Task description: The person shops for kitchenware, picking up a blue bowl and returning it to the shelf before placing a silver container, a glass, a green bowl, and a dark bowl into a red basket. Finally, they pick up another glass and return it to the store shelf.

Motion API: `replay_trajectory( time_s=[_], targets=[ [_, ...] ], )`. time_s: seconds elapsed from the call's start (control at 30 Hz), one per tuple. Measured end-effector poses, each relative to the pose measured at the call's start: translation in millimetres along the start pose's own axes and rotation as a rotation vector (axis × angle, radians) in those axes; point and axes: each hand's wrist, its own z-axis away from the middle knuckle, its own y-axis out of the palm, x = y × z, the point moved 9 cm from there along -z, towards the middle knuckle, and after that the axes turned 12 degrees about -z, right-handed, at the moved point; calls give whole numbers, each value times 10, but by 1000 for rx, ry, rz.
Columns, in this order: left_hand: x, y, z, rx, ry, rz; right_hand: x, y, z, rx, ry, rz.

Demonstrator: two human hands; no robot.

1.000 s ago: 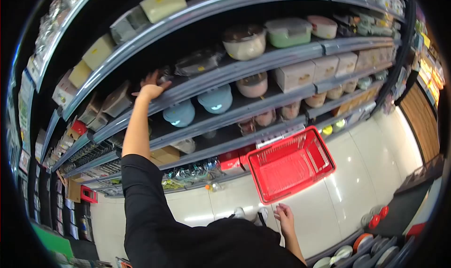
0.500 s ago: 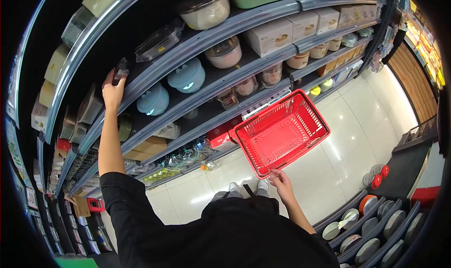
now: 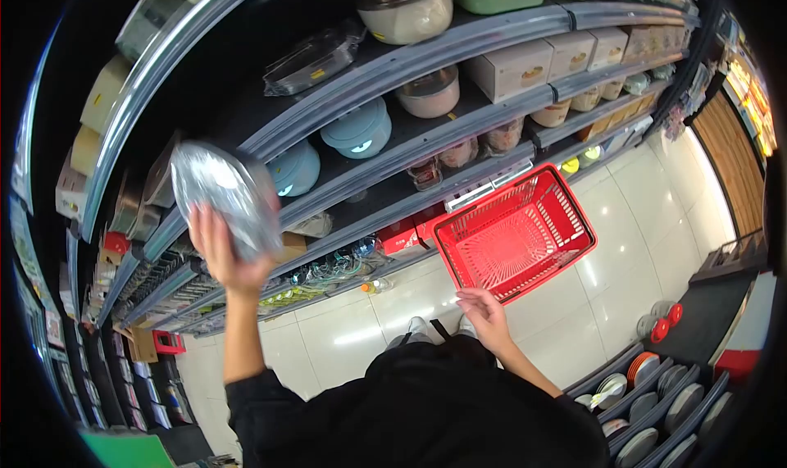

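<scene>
Holding film-wrapped grey oval dish (image 3: 225, 191) high before dark store shelves (image 3: 393, 68), left hand (image 3: 221, 259) clamped beneath; seemingly mid-carry, calling next for level lowering into red plastic mesh basket (image 3: 516, 243) by right hand (image 3: 485, 314), grip untellable.

Left arm bare below a black sleeve and bent at the elbow, the left hand (image 3: 223, 259) is raised high, palm up, fingers clasped in a grip. The right hand (image 3: 485, 314) reaches low and forward, right forearm extended, fingers loosely curled.
</scene>
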Motion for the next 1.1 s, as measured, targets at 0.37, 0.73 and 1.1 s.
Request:
replay_trajectory(
  time_s=[0.37, 0.73, 1.1],
  targets=[
    [-2558, 396, 1987, 930, 123, 772, -430, 193, -65, 98, 649, -570],
    [-2681, 366, 4414, 1577, -829, 835, -1621, -2219, -1020, -648, 544, -261],
    [-1912, -2795, 6277, 1978, -1580, -88, -3179, -3136, -1180, -570, 790, -188]
  ],
)
